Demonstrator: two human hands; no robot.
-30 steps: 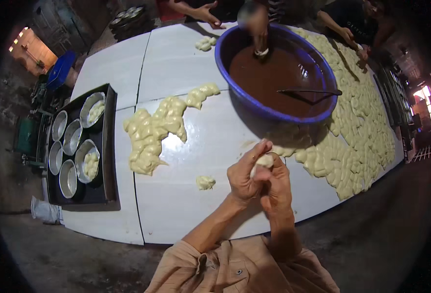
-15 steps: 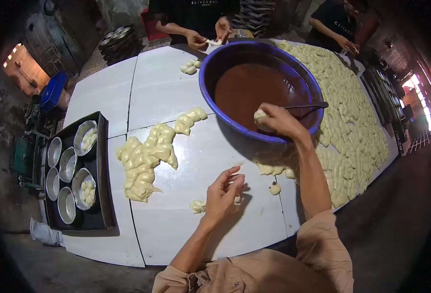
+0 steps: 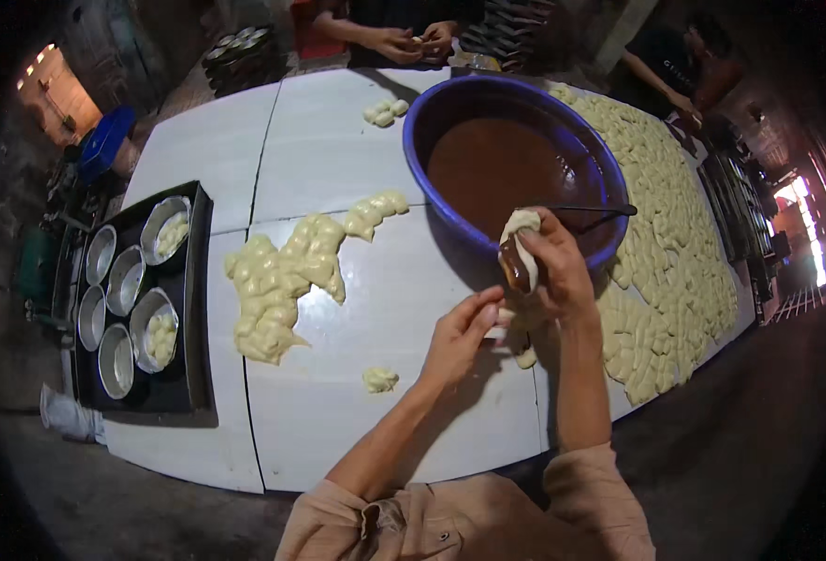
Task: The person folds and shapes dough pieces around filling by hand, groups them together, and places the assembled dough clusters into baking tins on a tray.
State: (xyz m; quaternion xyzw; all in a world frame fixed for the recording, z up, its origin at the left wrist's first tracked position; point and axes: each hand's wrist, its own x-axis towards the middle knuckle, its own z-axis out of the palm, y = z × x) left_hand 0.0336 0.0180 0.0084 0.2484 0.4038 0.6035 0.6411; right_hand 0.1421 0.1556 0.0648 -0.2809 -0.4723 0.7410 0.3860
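My right hand (image 3: 563,262) grips a flattened piece of pale dough (image 3: 522,222) with glossy brown filling (image 3: 516,265) on it, just over the near rim of a blue tub (image 3: 420,178). Thick brown filling fills much of the tub, and a dark-handled utensil (image 3: 609,211) leans across its right rim. Left of the dough, my left hand (image 3: 464,332) is closed, with a small pale bit of dough (image 3: 497,331) showing under its fingers. Below the hands, a filled dough piece (image 3: 525,357) lies partly hidden on the table. A small dough lump (image 3: 379,379) sits left of my left wrist.
Soft dough lumps (image 3: 277,285) lie mid-table; many shaped pieces (image 3: 666,252) cover the right side. A black tray (image 3: 198,309) of round tins stands at left. Small dough balls (image 3: 385,112) lie near a co-worker's hands (image 3: 413,42) at the far edge. Another person (image 3: 670,65) stands far right.
My right hand has come back from inside the tub to its near rim, with brown filling now on the dough. My left hand has moved up and right toward it, fingers closing.
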